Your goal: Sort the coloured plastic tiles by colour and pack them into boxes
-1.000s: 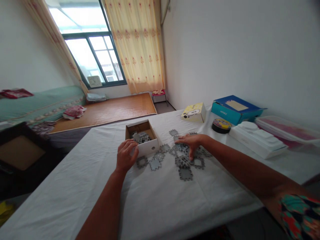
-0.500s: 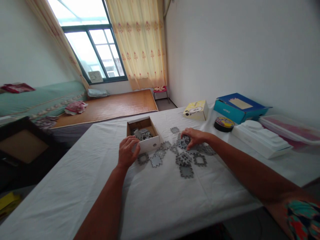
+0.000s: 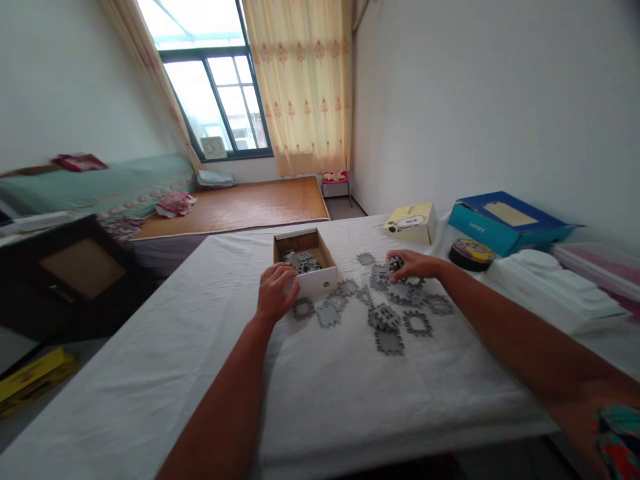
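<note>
My left hand (image 3: 276,292) is closed on the near left corner of an open white cardboard box (image 3: 320,283), thumb on the front wall. Grey notched-edge tiles (image 3: 307,262) lie heaped inside this box. Over the tile pile to the right, my right hand (image 3: 416,264) is closed, its thumb and fingers pinching a small stack of grey notched tiles (image 3: 395,264). Below it are more loose tiles (image 3: 400,292), some solid and some with square openings. Between the box and the pile, several flat tiles (image 3: 329,316) lie on the white cloth.
On the right stand a yellow box (image 3: 410,224), a blue box (image 3: 510,223), a round black tin (image 3: 471,255), a white plastic tray (image 3: 543,283) and a clear lidded container (image 3: 600,267). A white cloth (image 3: 320,400) covers the table. Beyond is a bed (image 3: 240,205).
The view has turned slightly left, so everything sits further right. My right hand has shifted a little right over the tile pile, with tiles in its fingers. My left hand stays at the box.
</note>
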The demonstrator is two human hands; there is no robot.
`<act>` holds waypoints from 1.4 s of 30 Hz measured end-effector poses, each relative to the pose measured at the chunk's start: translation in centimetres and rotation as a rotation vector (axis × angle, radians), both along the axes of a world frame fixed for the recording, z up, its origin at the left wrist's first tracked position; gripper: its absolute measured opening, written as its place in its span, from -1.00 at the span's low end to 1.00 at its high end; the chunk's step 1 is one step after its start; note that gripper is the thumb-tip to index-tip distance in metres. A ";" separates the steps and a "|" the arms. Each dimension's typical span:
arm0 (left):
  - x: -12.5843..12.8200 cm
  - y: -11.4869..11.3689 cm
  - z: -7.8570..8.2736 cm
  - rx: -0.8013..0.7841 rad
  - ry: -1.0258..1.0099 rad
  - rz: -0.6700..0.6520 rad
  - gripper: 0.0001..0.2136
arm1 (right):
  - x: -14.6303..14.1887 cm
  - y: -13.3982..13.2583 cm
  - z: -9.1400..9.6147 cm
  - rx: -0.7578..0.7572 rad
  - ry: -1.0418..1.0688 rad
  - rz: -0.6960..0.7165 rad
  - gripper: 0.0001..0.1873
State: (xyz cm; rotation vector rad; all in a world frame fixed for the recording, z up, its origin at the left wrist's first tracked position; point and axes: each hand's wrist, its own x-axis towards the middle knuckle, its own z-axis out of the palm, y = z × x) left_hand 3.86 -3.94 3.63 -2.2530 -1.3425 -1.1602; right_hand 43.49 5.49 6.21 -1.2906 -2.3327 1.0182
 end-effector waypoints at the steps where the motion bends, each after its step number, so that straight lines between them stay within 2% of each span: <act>1: 0.0 0.0 0.0 -0.003 0.000 -0.002 -0.90 | -0.4 0.4 0.3 -0.021 0.055 -0.032 -0.45; 3: 0.0 -0.1 0.0 -0.006 -0.005 -0.001 -0.90 | -2.0 1.4 1.0 -0.061 0.195 -0.096 -0.46; 5: 0.0 -0.1 -0.1 -0.004 -0.010 0.000 -0.90 | -5.0 2.3 1.8 -0.123 0.371 -0.137 -0.45; 7: 0.0 -0.2 -0.1 -0.001 -0.013 -0.001 -0.90 | -9.0 3.2 2.7 -0.147 0.544 -0.162 -0.41; 10: 0.0 -0.3 0.0 -0.001 -0.011 -0.003 -0.90 | -15.8 4.0 3.8 -0.042 0.755 -0.241 -0.36; 12: 0.0 -0.3 0.0 -0.008 -0.007 -0.003 -0.90 | -19.3 4.1 4.2 0.029 0.776 -0.238 -0.33; 14: 0.0 -0.3 0.0 -0.013 -0.005 -0.002 -0.89 | -20.8 3.9 4.4 0.087 0.674 -0.137 -0.28; 17: 0.1 -0.3 0.1 -0.011 -0.005 -0.006 -0.89 | -18.8 3.2 4.5 0.260 0.448 -0.005 -0.34; 18: 0.1 -0.3 0.1 -0.011 -0.005 -0.008 -0.90 | -17.2 2.8 4.4 0.306 0.369 0.014 -0.38; 20: 0.1 -0.2 0.1 -0.013 -0.007 -0.013 -0.90 | -13.5 1.7 3.9 0.290 0.164 0.089 -0.38; 22: 0.1 -0.2 0.1 -0.014 -0.009 -0.014 -0.90 | -10.1 0.0 2.8 0.206 -0.080 0.222 -0.18; 24: 0.0 -0.2 0.1 -0.014 -0.010 -0.012 -0.90 | -7.7 -2.0 1.3 0.166 -0.285 0.329 0.16; 26: 0.0 -0.1 0.1 -0.016 -0.007 -0.009 -0.90 | -6.5 -3.7 -0.2 0.167 -0.407 0.358 0.40; 28: 0.0 0.0 0.0 -0.016 -0.005 -0.008 -0.89 | -6.1 -4.6 -1.4 0.171 -0.464 0.336 0.48; 31: 0.1 0.0 0.1 -0.011 -0.001 -0.009 -0.89 | -5.8 -4.2 -2.3 0.220 -0.470 0.246 0.45; 34: 0.0 0.0 0.1 -0.007 0.008 -0.003 -0.89 | -5.3 -3.0 -2.5 0.300 -0.424 0.139 0.31; 39: 0.0 0.0 0.1 -0.006 0.018 0.005 -0.90 | -4.9 -2.6 -2.5 0.356 -0.414 0.130 0.00; 42: 0.0 0.0 0.1 -0.005 0.019 0.009 -0.90 | -5.4 -3.5 -2.9 0.354 -0.428 0.086 0.01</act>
